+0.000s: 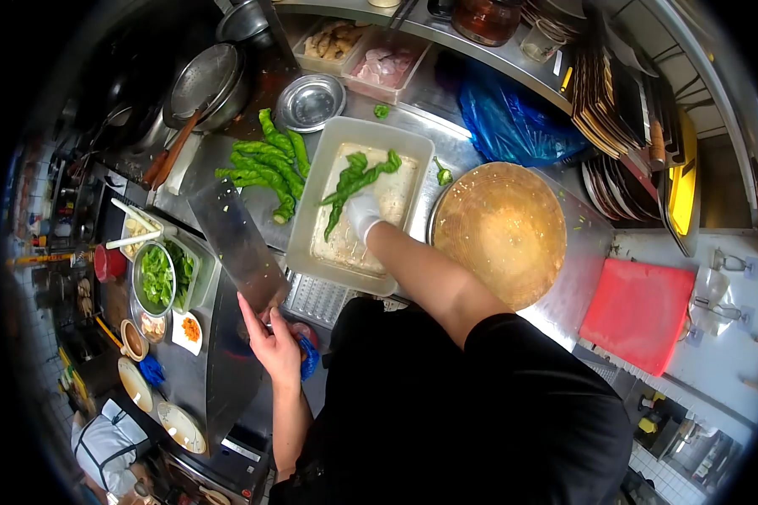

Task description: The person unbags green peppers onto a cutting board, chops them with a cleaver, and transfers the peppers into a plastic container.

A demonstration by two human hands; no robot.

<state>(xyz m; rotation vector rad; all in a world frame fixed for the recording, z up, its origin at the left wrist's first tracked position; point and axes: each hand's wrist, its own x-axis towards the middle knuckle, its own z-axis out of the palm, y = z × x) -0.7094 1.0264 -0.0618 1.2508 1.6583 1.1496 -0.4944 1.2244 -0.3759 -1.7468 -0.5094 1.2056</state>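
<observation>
My left hand (276,349) grips a broad cleaver (237,240) near its handle, one finger stretched along it; the blade points up and to the left, over the counter edge. My right hand (364,212), in a white glove, reaches into a pale plastic tub (298,244) and holds long green peppers (355,181); its fingertips are partly hidden by them. Wet, whitish residue covers the tub's bottom. Left of the tub, several more green peppers (265,164) lie in a heap on the steel counter. A round wooden chopping block (501,236) stands to the right.
Behind the tub are a metal bowl (310,103), a container of raw meat (386,66) and a blue plastic bag (514,118). A red cutting board (638,313) lies at right. Chopped greens fill a bowl (155,276) at left. Another person (109,446) is at lower left.
</observation>
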